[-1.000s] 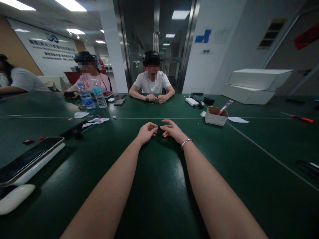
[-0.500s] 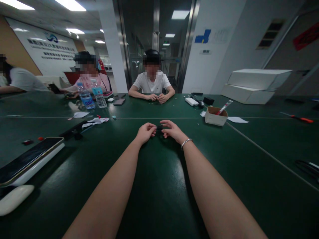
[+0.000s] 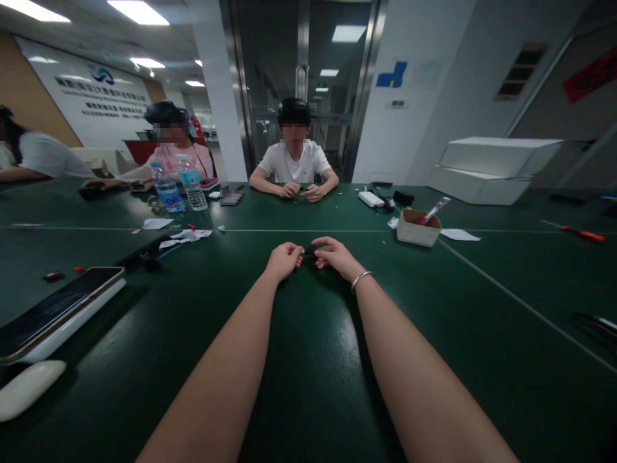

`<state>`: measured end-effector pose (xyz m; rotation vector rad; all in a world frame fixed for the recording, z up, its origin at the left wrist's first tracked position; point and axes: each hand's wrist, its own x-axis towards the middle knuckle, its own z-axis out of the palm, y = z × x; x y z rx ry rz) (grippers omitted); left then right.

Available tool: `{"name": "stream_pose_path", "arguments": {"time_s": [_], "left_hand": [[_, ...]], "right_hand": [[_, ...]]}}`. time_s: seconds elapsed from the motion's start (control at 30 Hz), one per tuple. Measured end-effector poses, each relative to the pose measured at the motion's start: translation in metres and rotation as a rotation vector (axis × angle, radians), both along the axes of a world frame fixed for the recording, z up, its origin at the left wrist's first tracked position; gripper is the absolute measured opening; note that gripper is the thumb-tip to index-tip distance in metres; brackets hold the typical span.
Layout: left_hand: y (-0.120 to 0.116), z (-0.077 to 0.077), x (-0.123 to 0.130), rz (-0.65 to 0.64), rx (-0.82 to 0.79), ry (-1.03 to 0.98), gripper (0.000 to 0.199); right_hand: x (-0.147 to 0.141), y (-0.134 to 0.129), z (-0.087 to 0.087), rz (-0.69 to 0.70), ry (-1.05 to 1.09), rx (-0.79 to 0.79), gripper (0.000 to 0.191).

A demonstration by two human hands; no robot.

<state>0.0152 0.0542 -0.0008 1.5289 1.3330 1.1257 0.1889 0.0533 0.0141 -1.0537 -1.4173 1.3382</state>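
Just above the green table (image 3: 308, 360), my left hand (image 3: 284, 260) pinches one end of a small black object (image 3: 310, 251). A bit of shiny metal shows at that end, beside the left fingertips. My right hand (image 3: 335, 256), with a silver bangle (image 3: 360, 280) on its wrist, closes its thumb and fingers on the object's other end. The thing is too small and too covered by fingers for me to tell its kind.
A phone (image 3: 62, 302) on a white box and a white computer mouse (image 3: 31, 389) lie at left. Paper scraps (image 3: 186, 238) and water bottles (image 3: 191, 183) stand farther back. At right are a small carton (image 3: 418, 230) and a screwdriver (image 3: 583, 233). A person (image 3: 294, 161) sits opposite.
Both hands stay together round the black object, shifted only slightly. More shiny metal shows at its left end now. At left, the person in pink has lowered a dark object to the table.
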Motion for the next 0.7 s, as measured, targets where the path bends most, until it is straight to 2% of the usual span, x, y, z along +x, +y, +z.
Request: {"name": "stream_pose_path", "arguments": {"time_s": [0.1,0.27,0.47,0.7], "left_hand": [[-0.001,-0.002,-0.001,-0.01,0.02,0.03,0.014],[-0.003,0.0,0.0,-0.025,0.038,0.103,0.026],[-0.011,0.009,0.0,-0.005,0.036,0.182,0.036],[-0.018,0.016,0.004,0.09,0.07,0.316,0.042]], "right_hand": [[0.001,-0.001,0.0,0.019,0.029,-0.013,0.024],[0.002,-0.002,0.0,-0.034,0.079,-0.03,0.009],[0.005,-0.001,-0.001,0.027,0.153,-0.01,0.028],[0.005,0.001,-0.003,0.039,0.204,0.002,0.026]]}}
